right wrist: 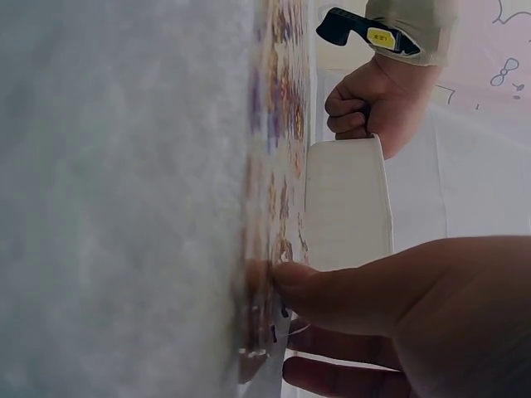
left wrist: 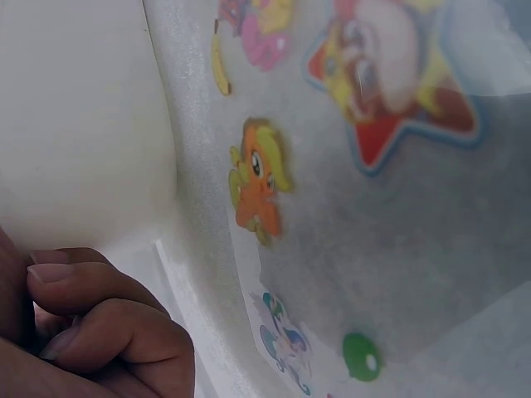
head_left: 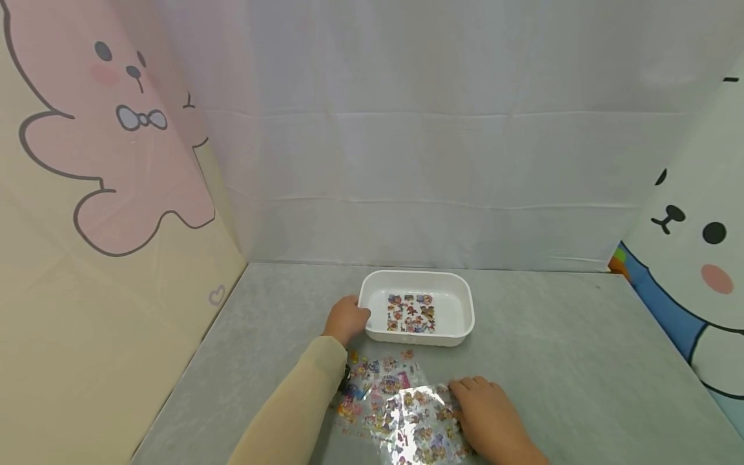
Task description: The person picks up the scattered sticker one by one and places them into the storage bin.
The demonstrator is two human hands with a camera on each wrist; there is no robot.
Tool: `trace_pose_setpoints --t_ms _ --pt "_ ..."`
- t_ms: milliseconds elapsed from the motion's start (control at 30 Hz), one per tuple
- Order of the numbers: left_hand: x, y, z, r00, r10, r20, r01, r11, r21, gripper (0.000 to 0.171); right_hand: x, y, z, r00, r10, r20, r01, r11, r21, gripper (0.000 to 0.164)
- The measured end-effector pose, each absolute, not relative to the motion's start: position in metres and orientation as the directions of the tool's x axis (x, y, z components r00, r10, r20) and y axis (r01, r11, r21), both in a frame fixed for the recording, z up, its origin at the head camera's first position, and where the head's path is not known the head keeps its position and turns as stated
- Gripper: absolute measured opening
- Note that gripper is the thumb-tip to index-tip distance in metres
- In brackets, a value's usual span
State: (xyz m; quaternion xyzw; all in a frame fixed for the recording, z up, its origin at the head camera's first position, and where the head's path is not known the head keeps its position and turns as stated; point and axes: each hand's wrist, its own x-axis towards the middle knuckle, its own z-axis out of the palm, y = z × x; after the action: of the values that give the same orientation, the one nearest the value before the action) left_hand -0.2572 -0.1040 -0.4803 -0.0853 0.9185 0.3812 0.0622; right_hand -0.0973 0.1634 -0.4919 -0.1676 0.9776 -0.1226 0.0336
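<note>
My left hand (head_left: 347, 320) grips the left rim of a white plastic tray (head_left: 459, 316); in the left wrist view its fingers (left wrist: 124, 340) are curled at the tray's edge. A small sticker sheet (head_left: 411, 314) with cartoon figures lies on the tray's floor. Nearer to me, clear sticker sheets overlap on the table: a colourful one (head_left: 378, 381) on the left and a shiny one (head_left: 427, 433) on the right. My right hand (head_left: 488, 416) rests at the shiny sheet's right edge. In the right wrist view its thumb (right wrist: 311, 286) and extended fingers touch down there from above.
The grey table (head_left: 581, 361) runs back to a white curtain (head_left: 407, 161). Cloth walls with a pink cartoon figure (head_left: 134, 161) and a white one (head_left: 686, 258) bound the left and right sides. A black band (right wrist: 373, 31) circles the left wrist.
</note>
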Motion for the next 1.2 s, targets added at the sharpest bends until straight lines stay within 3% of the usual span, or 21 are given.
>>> trace_pose_setpoints --t_ms 400,733,1067,1200 --pt "-0.2586 -0.1043 -0.4803 -0.977 -0.112 -0.181 -0.208 0.69 0.694 0.037 -0.0991 0.1635 -0.4957 -0.931 -0.365 0.011 -0.357 0.905 -0.232 0.037" --pt "-0.2579 -0.104 -0.4803 -0.977 -0.112 -0.18 -0.206 0.689 0.695 0.038 -0.103 0.1641 -0.4996 -0.945 -0.328 -0.021 -0.304 0.896 -0.324 0.031" --pt "-0.258 -0.1041 -0.4817 -0.975 -0.115 -0.19 -0.216 0.688 0.693 0.039 -0.1031 0.1644 -0.5013 -0.953 -0.304 -0.001 -0.285 0.895 -0.343 0.013" --pt "-0.2585 -0.1044 -0.4805 -0.973 -0.119 -0.198 -0.224 0.69 0.688 0.039 -0.1032 0.1657 -0.5021 -0.956 -0.292 0.019 -0.28 0.895 -0.346 0.015"
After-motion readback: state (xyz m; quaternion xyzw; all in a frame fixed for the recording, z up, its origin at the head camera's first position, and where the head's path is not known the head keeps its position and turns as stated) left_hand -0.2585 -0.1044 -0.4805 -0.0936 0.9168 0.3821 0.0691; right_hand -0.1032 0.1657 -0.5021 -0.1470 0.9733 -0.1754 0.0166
